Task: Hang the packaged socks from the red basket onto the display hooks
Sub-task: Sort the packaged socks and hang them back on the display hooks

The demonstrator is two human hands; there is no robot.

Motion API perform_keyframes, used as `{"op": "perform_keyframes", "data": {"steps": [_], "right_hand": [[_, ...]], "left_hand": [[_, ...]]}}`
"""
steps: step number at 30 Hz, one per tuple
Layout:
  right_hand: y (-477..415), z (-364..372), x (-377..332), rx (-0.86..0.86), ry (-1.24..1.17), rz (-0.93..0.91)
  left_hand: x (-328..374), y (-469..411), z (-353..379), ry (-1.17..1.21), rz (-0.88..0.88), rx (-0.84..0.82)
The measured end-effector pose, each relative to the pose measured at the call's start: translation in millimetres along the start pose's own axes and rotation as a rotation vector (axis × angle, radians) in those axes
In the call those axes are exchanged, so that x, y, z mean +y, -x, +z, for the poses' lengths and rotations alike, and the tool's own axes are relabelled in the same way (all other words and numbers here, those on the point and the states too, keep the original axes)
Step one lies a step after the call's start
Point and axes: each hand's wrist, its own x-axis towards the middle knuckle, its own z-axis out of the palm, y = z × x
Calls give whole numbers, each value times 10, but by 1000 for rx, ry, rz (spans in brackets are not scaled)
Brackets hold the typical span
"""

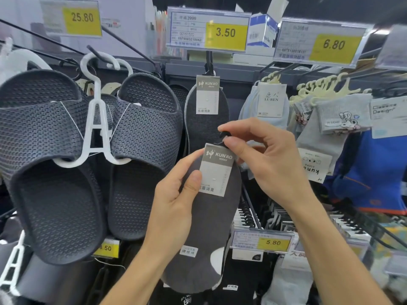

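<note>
The upper-left price tag [82, 17] is showing 25.80, the top-centre price tag [225, 32] is showing 3.50 with 3999 on its white part, and the upper-right price tag [333, 44] is showing 6.80. The lower-right price tag [273, 242] is reading 5.80; the lower-left price tag [106, 248] is showing .50, its first digit partly hidden. The card [217, 170] on the sock pack [204, 238] at centre is bearing KUN'AO SOCKS, as is the hanging card [207, 93] above it; a white card [271, 99] further right is reading LU REN.
</note>
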Motion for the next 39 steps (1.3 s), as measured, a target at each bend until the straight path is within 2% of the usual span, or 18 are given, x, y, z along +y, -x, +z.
{"op": "perform_keyframes", "data": {"steps": [8, 16, 21, 25, 27, 31, 36, 39], "right_hand": [[-37, 37, -83, 0, -97, 44], [-141, 7, -103, 42, -216, 45], [-159, 29, -77, -39, -255, 78], [-182, 49, -36, -143, -227, 88], [-249, 29, -5, -81, -234, 84], [-503, -25, 125, 126, -208, 141], [-811, 72, 312, 100, -32, 190], [-939, 184, 367, 53, 67, 165]], "left_hand": [[59, -74, 10, 3, 81, -16], [10, -6, 66, 116, -59, -192], [-13, -26, 125, 67, -3, 6], [-23, -112, 137, 94, 28, 31], [-57, -176, 117, 122, -9, 18], [-214, -369, 69, 60, -198, 13], [-359, -624, 41, -95, -353, 11], [-427, -755, -9, -70, -389, 53]]}}
